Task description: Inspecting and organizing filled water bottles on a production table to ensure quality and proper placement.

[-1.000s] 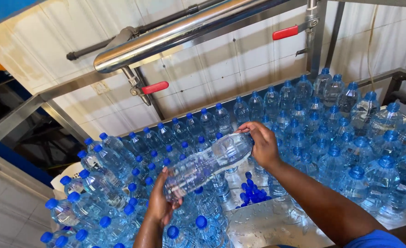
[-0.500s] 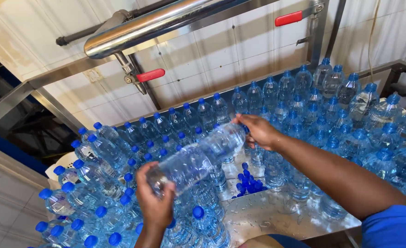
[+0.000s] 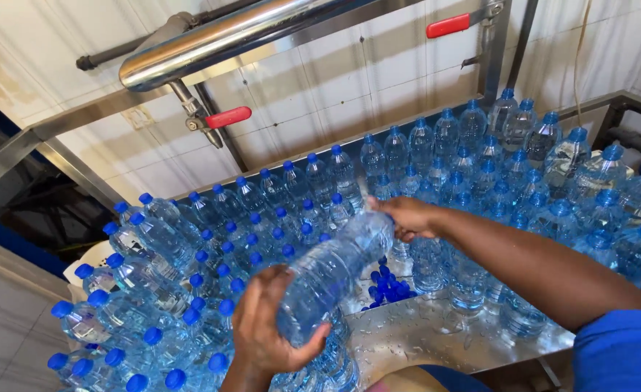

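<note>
I hold a clear plastic water bottle (image 3: 331, 276) tilted on its side above a steel table. My left hand (image 3: 266, 327) cups its base at the lower end. My right hand (image 3: 407, 216) grips its neck end, hiding the cap. Under and around it stand many filled bottles with blue caps (image 3: 248, 218). A small heap of loose blue caps (image 3: 387, 287) lies on the wet table just beneath the held bottle.
The wet steel table (image 3: 437, 337) has a rim near me. Capped bottles (image 3: 553, 181) crowd the right side too. Above runs a shiny steel pipe (image 3: 219, 40) with red valve handles (image 3: 227, 117) before a white tiled wall (image 3: 349, 80).
The held bottle has come lower and closer to me, and both hands moved with it. The view has dipped down toward the table.
</note>
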